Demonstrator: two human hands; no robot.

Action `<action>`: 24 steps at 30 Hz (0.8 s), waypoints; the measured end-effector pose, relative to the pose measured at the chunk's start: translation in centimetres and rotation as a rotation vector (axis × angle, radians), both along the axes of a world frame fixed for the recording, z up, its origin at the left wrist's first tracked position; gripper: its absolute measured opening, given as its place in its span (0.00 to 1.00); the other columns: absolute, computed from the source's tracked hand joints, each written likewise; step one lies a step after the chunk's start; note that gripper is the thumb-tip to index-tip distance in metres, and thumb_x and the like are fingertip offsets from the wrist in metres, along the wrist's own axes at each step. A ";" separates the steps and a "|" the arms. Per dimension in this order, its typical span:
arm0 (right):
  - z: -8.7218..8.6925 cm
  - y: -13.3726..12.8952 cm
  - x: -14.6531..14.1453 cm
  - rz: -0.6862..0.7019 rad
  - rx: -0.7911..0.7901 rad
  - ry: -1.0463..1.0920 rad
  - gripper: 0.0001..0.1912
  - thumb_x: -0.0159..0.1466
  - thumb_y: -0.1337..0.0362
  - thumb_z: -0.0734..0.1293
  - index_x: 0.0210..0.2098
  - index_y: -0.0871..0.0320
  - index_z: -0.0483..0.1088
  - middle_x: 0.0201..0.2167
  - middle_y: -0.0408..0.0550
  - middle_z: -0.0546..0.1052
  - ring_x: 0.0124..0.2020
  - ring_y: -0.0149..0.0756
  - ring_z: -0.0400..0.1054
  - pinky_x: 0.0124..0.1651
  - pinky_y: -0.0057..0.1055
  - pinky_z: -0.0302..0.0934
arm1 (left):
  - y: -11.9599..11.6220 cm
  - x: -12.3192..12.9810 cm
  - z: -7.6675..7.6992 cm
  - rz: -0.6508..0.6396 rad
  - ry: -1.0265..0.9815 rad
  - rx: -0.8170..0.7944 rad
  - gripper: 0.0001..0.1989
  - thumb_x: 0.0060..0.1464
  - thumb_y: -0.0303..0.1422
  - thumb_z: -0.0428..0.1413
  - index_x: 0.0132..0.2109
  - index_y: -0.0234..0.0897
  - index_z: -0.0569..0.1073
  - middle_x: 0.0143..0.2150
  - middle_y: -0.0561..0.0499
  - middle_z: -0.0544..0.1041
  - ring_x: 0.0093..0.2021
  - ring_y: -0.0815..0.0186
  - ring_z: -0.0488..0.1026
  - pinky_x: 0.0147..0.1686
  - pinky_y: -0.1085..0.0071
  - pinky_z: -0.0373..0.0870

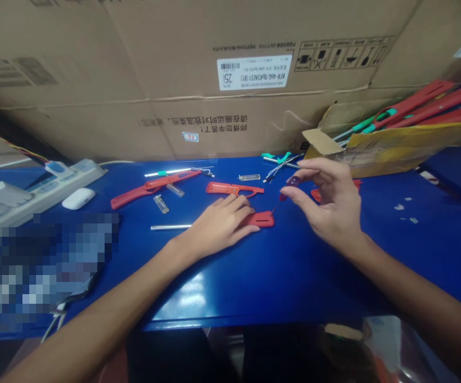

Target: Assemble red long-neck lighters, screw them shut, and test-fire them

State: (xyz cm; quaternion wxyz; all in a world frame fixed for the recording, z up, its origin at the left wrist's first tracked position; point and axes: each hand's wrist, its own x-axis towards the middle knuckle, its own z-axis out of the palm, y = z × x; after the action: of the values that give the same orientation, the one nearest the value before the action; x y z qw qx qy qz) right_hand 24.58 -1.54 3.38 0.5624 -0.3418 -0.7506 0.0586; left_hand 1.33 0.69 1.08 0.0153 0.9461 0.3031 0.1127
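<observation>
My left hand [224, 223] presses a red long-necked lighter [262, 218] flat against the table, fingers closed over its body. A silver metal tube [170, 227] sticks out to the left from under that hand. In my right hand [332, 205] a small screwdriver with a dark purple handle [293, 182] is pinched between thumb and fingers. Its thin shaft slants down to the right end of the lighter, where the tip appears to touch. Just beyond my left hand lies an open orange-red lighter shell [223, 188]. A clear small tank [250, 177] rests behind it.
Further left lie another red lighter [130, 197] and two clear tanks [160, 204]. Green parts with wires [281, 158] sit at the back. A cardboard box [397, 151] of red lighters stands right. A power strip [50, 186] and white earbud case [78, 198] are left.
</observation>
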 end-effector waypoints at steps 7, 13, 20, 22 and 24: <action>0.4 0.2 0.1 0.004 0.006 -0.239 0.22 0.74 0.69 0.58 0.64 0.48 0.66 0.48 0.50 0.76 0.48 0.38 0.74 0.52 0.41 0.70 | -0.1 0.0 0.1 0.007 -0.022 -0.024 0.20 0.70 0.46 0.49 0.50 0.33 0.75 0.51 0.43 0.75 0.53 0.55 0.72 0.54 0.56 0.72; 0.4 0.1 0.2 -0.079 0.122 -0.291 0.21 0.70 0.66 0.67 0.61 0.47 0.70 0.39 0.47 0.77 0.40 0.36 0.74 0.48 0.37 0.71 | -0.3 0.4 -0.1 0.004 -0.018 -0.015 0.20 0.70 0.45 0.49 0.50 0.32 0.75 0.51 0.43 0.75 0.53 0.55 0.71 0.54 0.56 0.71; 0.3 0.0 0.3 -0.046 0.024 -0.234 0.22 0.73 0.67 0.62 0.65 0.48 0.65 0.47 0.49 0.80 0.45 0.39 0.76 0.50 0.40 0.72 | -1.0 1.1 -0.4 0.017 -0.051 0.001 0.21 0.70 0.46 0.47 0.51 0.33 0.74 0.51 0.44 0.75 0.54 0.56 0.71 0.52 0.58 0.70; 0.3 0.1 0.4 -0.107 0.067 -0.220 0.19 0.69 0.64 0.68 0.59 0.47 0.71 0.40 0.47 0.80 0.39 0.39 0.76 0.45 0.40 0.73 | -1.0 1.1 -0.4 0.016 -0.051 -0.002 0.21 0.70 0.46 0.48 0.51 0.33 0.74 0.51 0.44 0.75 0.53 0.56 0.71 0.52 0.58 0.69; 0.4 0.1 0.4 -0.136 0.079 -0.229 0.15 0.68 0.62 0.69 0.54 0.47 0.74 0.39 0.47 0.80 0.37 0.39 0.76 0.45 0.41 0.72 | -1.0 1.1 -0.3 0.022 -0.048 -0.007 0.21 0.70 0.46 0.48 0.51 0.33 0.74 0.51 0.44 0.75 0.53 0.55 0.71 0.52 0.58 0.69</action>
State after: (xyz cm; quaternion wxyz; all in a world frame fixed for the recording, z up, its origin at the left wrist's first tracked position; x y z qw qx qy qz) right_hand 25.03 -1.47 3.76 0.4887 -0.3739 -0.7867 -0.0486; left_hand 2.43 -0.30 0.74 0.0248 0.9397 0.3135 0.1346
